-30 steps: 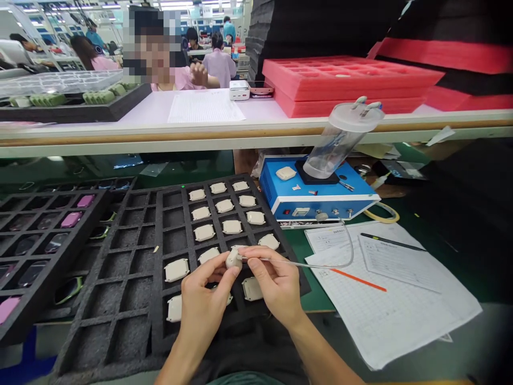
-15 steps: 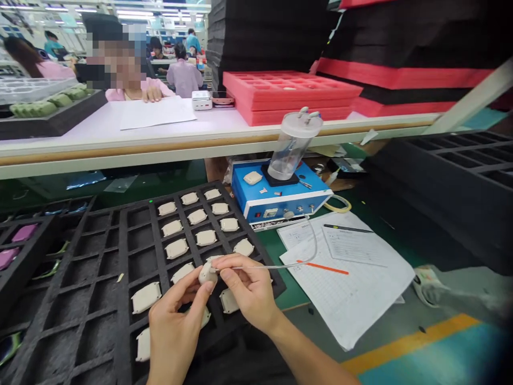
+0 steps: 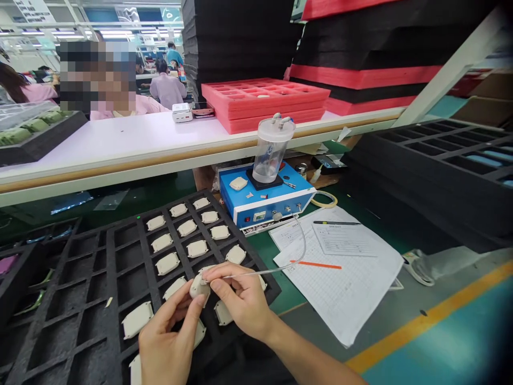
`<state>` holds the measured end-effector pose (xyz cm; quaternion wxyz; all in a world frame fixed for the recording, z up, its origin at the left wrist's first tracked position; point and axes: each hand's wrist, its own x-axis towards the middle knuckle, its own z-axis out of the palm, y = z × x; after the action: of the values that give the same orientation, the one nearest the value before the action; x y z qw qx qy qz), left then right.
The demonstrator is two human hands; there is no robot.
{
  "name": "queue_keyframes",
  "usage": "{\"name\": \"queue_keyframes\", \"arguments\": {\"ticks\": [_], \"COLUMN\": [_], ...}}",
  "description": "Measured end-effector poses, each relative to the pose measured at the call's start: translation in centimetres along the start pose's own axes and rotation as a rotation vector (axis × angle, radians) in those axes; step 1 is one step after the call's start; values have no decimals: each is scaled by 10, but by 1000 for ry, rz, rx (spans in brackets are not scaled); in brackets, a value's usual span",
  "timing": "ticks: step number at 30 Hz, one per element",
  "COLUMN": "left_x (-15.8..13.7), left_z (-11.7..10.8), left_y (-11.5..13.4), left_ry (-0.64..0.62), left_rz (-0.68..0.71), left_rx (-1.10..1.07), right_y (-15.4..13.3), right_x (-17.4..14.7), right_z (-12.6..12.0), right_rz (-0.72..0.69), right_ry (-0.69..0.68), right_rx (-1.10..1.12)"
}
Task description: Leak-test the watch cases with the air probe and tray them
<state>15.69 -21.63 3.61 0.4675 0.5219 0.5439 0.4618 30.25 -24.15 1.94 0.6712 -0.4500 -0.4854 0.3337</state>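
Between the thumb and fingers of my left hand (image 3: 170,331) is a small beige watch-shaped casing (image 3: 199,287), tilted on its edge. My right hand (image 3: 244,299) pinches the end of a thin clear tube (image 3: 256,273) against the casing's upper side; the fingers hide the tip. The tube curves back to the front of a blue box-shaped device (image 3: 268,206), on which a clear cylinder (image 3: 272,152) stands. Below my hands lies a black foam tray (image 3: 132,270) with several matching casings (image 3: 167,263) in its compartments.
Papers (image 3: 340,289) with a black pen (image 3: 336,222) and an orange stick (image 3: 316,264) lie to the right. A white shelf (image 3: 140,139) crosses behind, bearing red foam trays (image 3: 264,107). Across it sits a person (image 3: 136,107). Black foam trays (image 3: 433,176) stand at the right.
The view has shifted, so the scene sits further left. Both hands keep their hold on the casing and tube. The person's hand and the white sheet on the shelf no longer show.
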Motion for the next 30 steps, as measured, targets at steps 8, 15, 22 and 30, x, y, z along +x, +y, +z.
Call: {"name": "queue_keyframes", "arguments": {"ticks": [8,15,22,30], "left_x": [3,6,7,2], "left_z": [-5,-10,-12,-16], "left_y": [-8,-14,-14,-11], "left_ry": [0,-46,-68,-53], "left_rz": [-34,-51,-31,212], "left_rx": [106,129,106,295], "right_y": [-1,-1,-2,-8], "right_x": [3,6,4,2], "right_z": [-1,-1,-1,-2], "right_rz": [21,7,11,17], "right_ry": [-8,-5,1,4], "right_rx": [-9,-17,-31,-36]}}
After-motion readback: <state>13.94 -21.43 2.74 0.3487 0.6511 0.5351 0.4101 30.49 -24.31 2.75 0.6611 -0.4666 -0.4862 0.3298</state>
